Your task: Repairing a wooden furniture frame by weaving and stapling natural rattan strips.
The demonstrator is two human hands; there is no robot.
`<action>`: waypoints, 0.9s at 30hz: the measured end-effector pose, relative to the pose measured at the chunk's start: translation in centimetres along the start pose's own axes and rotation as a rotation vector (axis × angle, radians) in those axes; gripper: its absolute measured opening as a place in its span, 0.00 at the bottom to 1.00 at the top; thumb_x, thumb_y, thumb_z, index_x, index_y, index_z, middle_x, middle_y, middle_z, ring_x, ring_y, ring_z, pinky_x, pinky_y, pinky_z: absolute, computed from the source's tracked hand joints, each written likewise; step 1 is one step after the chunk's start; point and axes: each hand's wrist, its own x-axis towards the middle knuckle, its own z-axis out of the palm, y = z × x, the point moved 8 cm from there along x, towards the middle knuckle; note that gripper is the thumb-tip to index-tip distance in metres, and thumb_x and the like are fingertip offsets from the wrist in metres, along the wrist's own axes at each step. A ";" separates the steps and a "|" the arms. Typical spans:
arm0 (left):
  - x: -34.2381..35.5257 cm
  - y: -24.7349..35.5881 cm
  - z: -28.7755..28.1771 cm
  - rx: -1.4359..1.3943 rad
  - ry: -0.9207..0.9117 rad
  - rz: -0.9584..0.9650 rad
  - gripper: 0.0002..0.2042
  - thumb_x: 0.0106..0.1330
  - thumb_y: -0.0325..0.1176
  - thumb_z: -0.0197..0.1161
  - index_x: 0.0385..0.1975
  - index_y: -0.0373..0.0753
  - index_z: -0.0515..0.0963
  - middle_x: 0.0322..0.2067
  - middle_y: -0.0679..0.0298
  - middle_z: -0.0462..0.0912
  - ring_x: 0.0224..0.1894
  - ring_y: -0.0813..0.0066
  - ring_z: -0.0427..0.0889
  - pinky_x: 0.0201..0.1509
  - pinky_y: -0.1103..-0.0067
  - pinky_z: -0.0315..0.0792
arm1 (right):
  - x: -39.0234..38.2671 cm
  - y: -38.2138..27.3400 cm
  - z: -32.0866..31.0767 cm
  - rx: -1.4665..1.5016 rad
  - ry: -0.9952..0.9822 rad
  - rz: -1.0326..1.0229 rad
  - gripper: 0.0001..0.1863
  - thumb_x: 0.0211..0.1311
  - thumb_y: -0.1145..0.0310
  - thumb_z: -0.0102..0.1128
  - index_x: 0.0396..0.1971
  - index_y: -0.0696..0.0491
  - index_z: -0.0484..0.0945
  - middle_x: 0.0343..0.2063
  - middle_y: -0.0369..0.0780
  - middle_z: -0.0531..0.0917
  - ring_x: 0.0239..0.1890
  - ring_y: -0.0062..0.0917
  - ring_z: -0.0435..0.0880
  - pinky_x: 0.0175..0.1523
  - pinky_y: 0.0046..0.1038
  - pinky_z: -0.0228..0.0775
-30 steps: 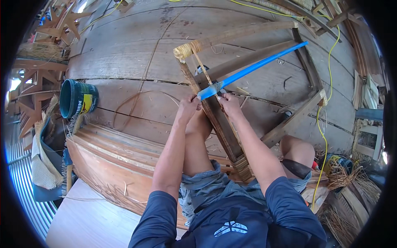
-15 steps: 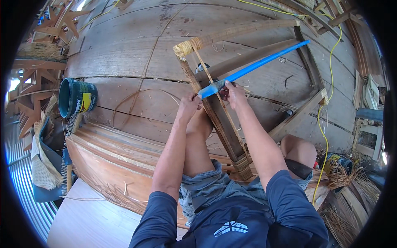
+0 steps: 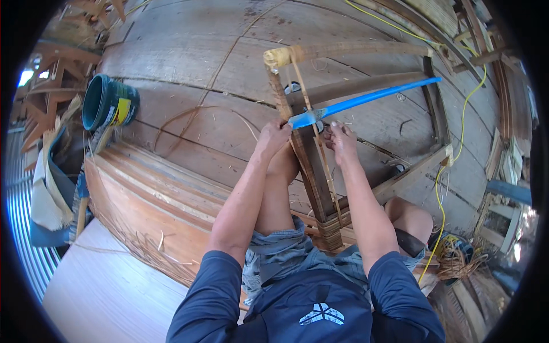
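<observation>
My left hand (image 3: 274, 137) pinches the near left end of a long blue plastic strip (image 3: 377, 94). The strip lies slantwise across a wooden frame (image 3: 311, 177), its far end reaching the frame's right side. A thin cane strip (image 3: 320, 147) runs along the frame's left side, beside the blue one. Pale wrapping (image 3: 278, 57) binds the far left corner, and darker wrapping (image 3: 331, 233) covers the near corner by my lap. My right hand (image 3: 341, 142) is just right of the cane strip, its fingers loosely bent and apart, off the blue strip.
A dark green bucket (image 3: 110, 103) stands on the plank floor (image 3: 177, 63) at left. Stacked boards (image 3: 154, 194) lie beside my left leg. A yellow cord (image 3: 466, 114) runs down the right side. Wooden pieces (image 3: 63, 63) crowd the left edge; cane scraps (image 3: 463, 260) lie at lower right.
My right hand has let go of the blue strip and moved a little right and nearer. My left hand keeps its grip; the whole view has shifted slightly.
</observation>
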 end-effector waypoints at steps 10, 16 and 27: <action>-4.6 -6.3 -7.8 -0.310 0.168 -0.084 0.17 0.62 0.42 0.51 0.35 0.31 0.75 0.27 0.62 0.78 0.26 0.77 0.76 0.27 0.81 0.68 | -3.5 -2.1 -5.0 0.044 0.009 -0.066 0.07 0.60 0.68 0.53 0.36 0.54 0.70 0.29 0.36 0.76 0.28 0.21 0.76 0.28 0.21 0.66; -9.1 -17.1 -7.2 -0.306 0.173 -0.384 0.17 0.60 0.41 0.54 0.30 0.29 0.76 0.20 0.60 0.77 0.24 0.75 0.76 0.32 0.76 0.70 | -4.1 0.1 -8.2 -0.062 0.066 0.002 0.09 0.61 0.65 0.53 0.37 0.52 0.70 0.30 0.36 0.76 0.29 0.22 0.77 0.29 0.23 0.68; -10.4 -24.5 8.7 -0.477 -0.340 -0.120 0.15 0.55 0.42 0.59 0.38 0.39 0.78 0.36 0.59 0.81 0.35 0.64 0.80 0.41 0.69 0.73 | -5.0 1.7 -8.4 -0.118 0.095 0.041 0.17 0.60 0.65 0.53 0.46 0.55 0.67 0.33 0.39 0.76 0.32 0.24 0.76 0.32 0.24 0.67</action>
